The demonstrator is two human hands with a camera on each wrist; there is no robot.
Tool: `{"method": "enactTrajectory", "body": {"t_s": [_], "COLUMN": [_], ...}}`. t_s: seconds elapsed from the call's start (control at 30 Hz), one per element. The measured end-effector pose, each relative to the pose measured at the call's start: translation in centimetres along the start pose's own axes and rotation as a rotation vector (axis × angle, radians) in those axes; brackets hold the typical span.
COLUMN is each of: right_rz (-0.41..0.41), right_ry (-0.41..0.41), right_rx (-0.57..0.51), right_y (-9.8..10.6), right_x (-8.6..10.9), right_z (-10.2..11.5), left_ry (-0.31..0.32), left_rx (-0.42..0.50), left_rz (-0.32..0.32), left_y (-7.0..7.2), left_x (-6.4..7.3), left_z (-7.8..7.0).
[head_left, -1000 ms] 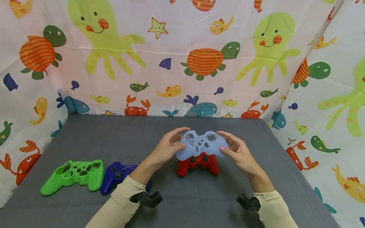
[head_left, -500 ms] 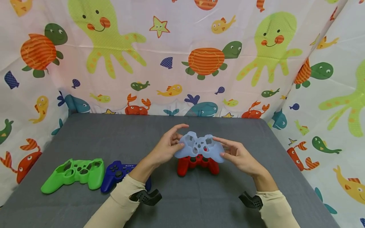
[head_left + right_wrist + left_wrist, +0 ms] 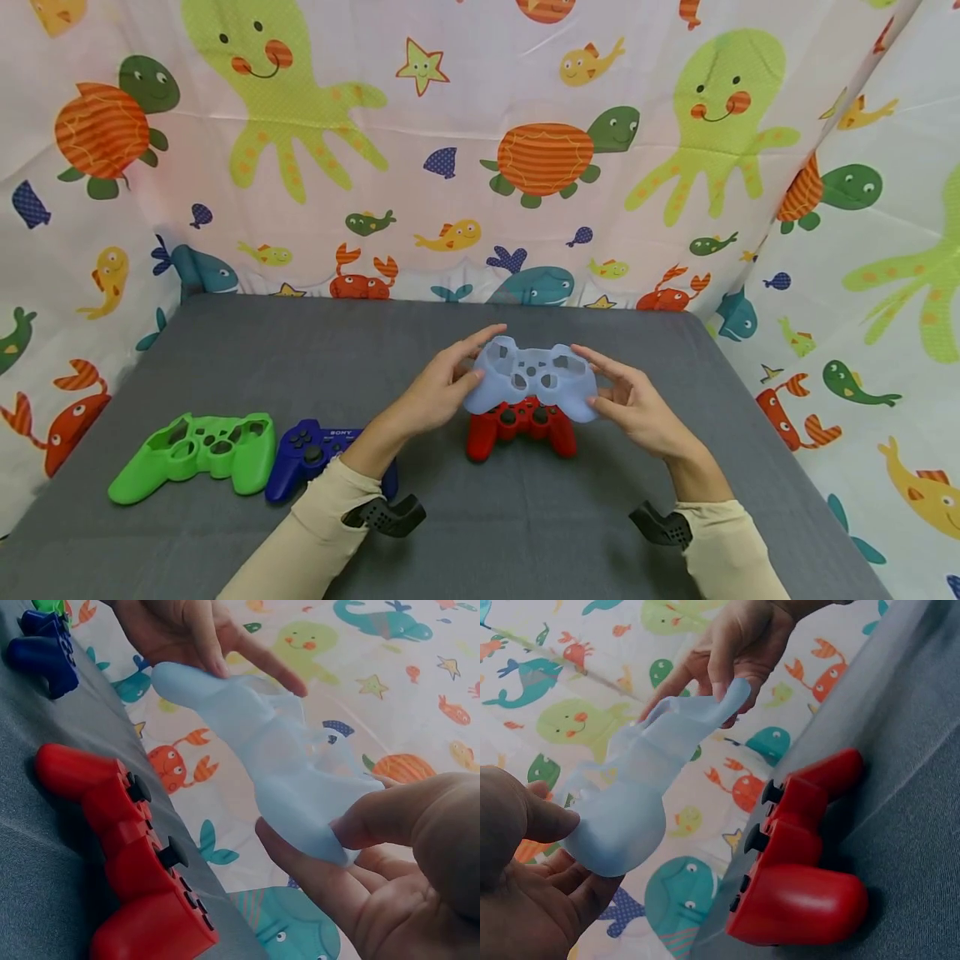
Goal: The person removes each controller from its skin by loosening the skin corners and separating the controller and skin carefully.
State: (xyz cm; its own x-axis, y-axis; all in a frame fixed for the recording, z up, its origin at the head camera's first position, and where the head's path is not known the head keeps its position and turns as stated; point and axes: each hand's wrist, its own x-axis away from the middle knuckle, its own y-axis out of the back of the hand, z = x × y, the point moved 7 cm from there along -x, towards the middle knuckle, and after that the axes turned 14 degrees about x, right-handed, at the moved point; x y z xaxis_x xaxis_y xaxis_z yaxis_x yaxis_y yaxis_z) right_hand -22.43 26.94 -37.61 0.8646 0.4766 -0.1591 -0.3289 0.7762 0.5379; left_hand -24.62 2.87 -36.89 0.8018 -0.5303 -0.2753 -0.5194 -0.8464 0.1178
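Observation:
A pale blue, translucent silicone controller cover [image 3: 491, 387] hangs in the air between both hands, its cut-outs showing in the head view. My left hand [image 3: 438, 387] pinches its left grip between thumb and fingers. At the other end, my right hand [image 3: 630, 404] pinches the right grip the same way. Below the cover a red game controller [image 3: 483, 433] lies on the table; the cover hides its upper part in the head view. In the right wrist view, the red controller [image 3: 127, 832] shows its thumbsticks and stands apart from the cover.
To the left on the grey cloth-covered table [image 3: 300, 342] lies a green controller cover [image 3: 247, 471]. Beside it is a blue controller [image 3: 288, 467], partly hidden by the left forearm. A curtain [image 3: 465, 275] printed with sea animals stands behind the table and along its sides.
The pale blue cover tilted down to the right half a second ago and is now nearly level again, slightly higher. Both hands have stayed on it. The controllers lie where they were.

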Motion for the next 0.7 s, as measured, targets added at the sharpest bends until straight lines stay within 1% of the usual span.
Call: {"method": "enactTrajectory", "body": {"t_s": [0.07, 0.2, 0.27, 0.33, 0.4, 0.5, 0.57, 0.7], "right_rz": [0.022, 0.067, 0.090, 0.102, 0.089, 0.041, 0.008, -0.027], "right_ry": [-0.002, -0.011, -0.015, -0.015, -0.012, -0.012, -0.008, -0.004], "right_rx": [-0.005, -0.007, -0.005, -0.005, -0.005, -0.014, -0.034, -0.064], "right_y": [-0.1, -0.6, -0.9, -1.3, -1.5, -1.4, -1.3, -1.1], "right_x": [0.0, -0.2, -0.2, -0.3, -0.4, -0.6, -0.6, -0.5], "right_z": [0.0, -0.2, -0.3, -0.4, -0.5, -0.5, -0.4, -0.3], "left_ry": [-0.001, 0.009, 0.016, 0.029, 0.046, 0.063, 0.064, 0.056], "left_rx": [-0.019, -0.031, -0.025, 0.002, 0.040, 0.090, 0.098, 0.085], "left_rz": [0.006, -0.008, -0.013, -0.015, -0.018, -0.027, -0.027, -0.028], "left_y": [-0.1, 0.1, 0.2, 0.3, 0.4, 0.6, 0.6, 0.7], "left_x": [0.0, -0.1, -0.1, -0.1, 0.0, 0.0, 0.0, -0.1], "left_z": [0.0, 0.2, 0.3, 0.4, 0.6, 0.7, 0.7, 0.7]}}
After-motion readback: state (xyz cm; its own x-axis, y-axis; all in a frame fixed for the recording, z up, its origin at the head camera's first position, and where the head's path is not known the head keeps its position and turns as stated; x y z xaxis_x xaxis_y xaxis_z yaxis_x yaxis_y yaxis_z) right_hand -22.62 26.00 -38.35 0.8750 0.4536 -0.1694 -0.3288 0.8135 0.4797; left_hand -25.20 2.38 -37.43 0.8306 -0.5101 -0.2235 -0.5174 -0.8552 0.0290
